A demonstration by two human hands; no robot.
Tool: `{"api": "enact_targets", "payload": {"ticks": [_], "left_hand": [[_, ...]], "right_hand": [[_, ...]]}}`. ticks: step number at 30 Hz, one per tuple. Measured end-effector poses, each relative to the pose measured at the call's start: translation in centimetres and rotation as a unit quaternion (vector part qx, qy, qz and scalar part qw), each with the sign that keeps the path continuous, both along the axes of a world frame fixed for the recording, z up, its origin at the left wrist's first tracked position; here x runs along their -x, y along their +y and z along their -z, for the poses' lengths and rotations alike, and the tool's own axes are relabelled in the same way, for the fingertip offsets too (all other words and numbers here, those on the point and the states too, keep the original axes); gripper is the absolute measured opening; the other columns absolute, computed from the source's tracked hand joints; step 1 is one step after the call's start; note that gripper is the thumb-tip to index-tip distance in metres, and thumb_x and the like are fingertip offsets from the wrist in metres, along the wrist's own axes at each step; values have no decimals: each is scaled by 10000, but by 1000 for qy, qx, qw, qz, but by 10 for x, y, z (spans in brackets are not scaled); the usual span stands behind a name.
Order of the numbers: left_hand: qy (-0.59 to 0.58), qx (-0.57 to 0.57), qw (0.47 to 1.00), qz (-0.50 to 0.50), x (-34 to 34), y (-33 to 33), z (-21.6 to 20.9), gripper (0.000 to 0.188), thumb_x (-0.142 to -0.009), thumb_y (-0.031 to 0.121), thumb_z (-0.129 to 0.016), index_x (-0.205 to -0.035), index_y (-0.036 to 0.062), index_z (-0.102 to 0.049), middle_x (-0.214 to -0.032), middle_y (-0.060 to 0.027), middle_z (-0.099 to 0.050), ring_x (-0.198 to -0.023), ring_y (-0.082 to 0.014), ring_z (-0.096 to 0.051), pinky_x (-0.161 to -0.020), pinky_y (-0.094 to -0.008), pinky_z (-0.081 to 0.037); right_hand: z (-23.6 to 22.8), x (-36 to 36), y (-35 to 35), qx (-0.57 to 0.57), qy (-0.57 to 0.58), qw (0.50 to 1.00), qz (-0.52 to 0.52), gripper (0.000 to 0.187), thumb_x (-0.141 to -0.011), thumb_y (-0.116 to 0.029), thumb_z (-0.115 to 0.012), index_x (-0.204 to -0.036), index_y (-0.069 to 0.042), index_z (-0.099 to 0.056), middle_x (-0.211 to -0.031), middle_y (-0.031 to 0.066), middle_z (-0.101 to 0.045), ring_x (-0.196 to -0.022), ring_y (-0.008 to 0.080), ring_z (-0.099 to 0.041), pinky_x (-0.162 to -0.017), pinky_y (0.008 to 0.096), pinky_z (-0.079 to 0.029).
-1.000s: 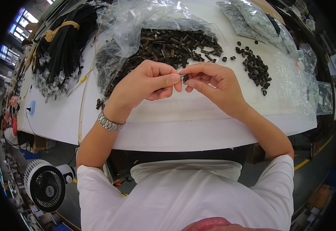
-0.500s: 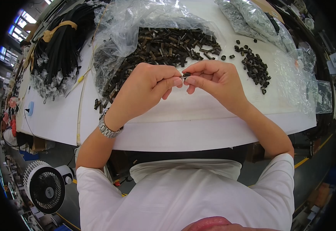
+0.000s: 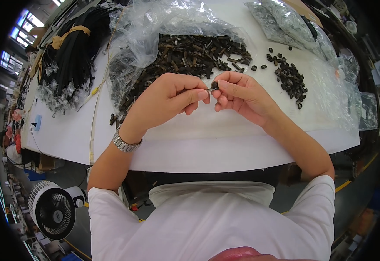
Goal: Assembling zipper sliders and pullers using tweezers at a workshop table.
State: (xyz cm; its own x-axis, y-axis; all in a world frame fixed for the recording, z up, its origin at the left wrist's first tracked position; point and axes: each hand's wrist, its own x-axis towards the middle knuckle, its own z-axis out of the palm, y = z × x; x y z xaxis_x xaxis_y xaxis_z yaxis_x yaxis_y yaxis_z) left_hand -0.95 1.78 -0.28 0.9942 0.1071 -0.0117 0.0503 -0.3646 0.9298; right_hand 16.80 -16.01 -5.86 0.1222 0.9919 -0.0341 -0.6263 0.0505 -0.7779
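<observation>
Head view, looking down at a white bench (image 3: 224,148). The left hand (image 3: 166,102) and right hand (image 3: 242,93) meet above the bench's middle, fingertips nearly touching. Left grip: thumb and forefinger pinched shut on a thin pin (image 3: 210,89) that points toward the right hand. Right grip: thumb and forefinger closed on a small dark cap (image 3: 214,84), held at the pin's tip; whether pin and cap are joined cannot be told. A metal watch (image 3: 124,143) sits on the left wrist. Just behind the hands, a heap of dark parts (image 3: 194,52) lies on a clear bag (image 3: 155,30). A smaller pile of caps (image 3: 291,80) lies to the right, near the right hand. A cable bundle (image 3: 70,56) lies at far left. A fan (image 3: 53,211) stands on the floor below the bench edge.
</observation>
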Motion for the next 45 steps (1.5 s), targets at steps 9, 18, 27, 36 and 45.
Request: {"api": "enact_targets", "payload": {"ticks": [9, 18, 27, 36, 45], "left_hand": [[-72, -224, 970, -52, 4, -10, 5, 132, -1018, 113, -666, -969, 15, -740, -617, -38, -594, -551, -122, -536, -547, -296, -430], [-119, -228, 966, -22, 5, -7, 7, 140, -1004, 117, -692, -907, 27, -739, -596, -37, -567, -520, -127, -526, -517, -300, -407], [6, 141, 990, 5, -1, 0, 2, 309, -1075, 241, -645, -868, 28, -728, -603, 42, -539, -526, -25, -418, -486, -216, -283], [-47, 13, 999, -22, -2, -2, 9, 240, -1067, 183, -649, -925, 15, -744, -612, 24, -551, -525, -57, -434, -492, -229, -320], [-307, -440, 842, -54, 2, -19, 9, 208, -834, -50, -750, -1032, 11, -746, -842, -103, -764, -718, -259, -751, -614, -327, -574]], "right_hand": [[-14, 17, -4, 0, -204, 972, 116, 139, -1054, -109, -676, -1108, 19, -681, -999, 142, -773, -818, 165, -754, -816, 316, -635], [-7, 9, -1, 1, -176, 983, 48, 170, -1075, -150, -658, -1102, 18, -668, -954, 106, -747, -781, 143, -723, -801, 326, -625], [7, 5, -1, -23, 67, 995, -72, 217, -1076, -214, -666, -1203, -38, -655, -1029, 47, -722, -832, 112, -705, -851, 353, -633], [-17, 19, -7, -48, -316, 939, 130, 175, -1029, -79, -695, -1163, 32, -670, -1015, 69, -725, -861, 113, -700, -806, 274, -588], [-21, 21, -6, -41, -337, 933, 119, 159, -1018, -69, -713, -1131, 36, -671, -974, 55, -736, -872, 105, -707, -814, 251, -575]]}}
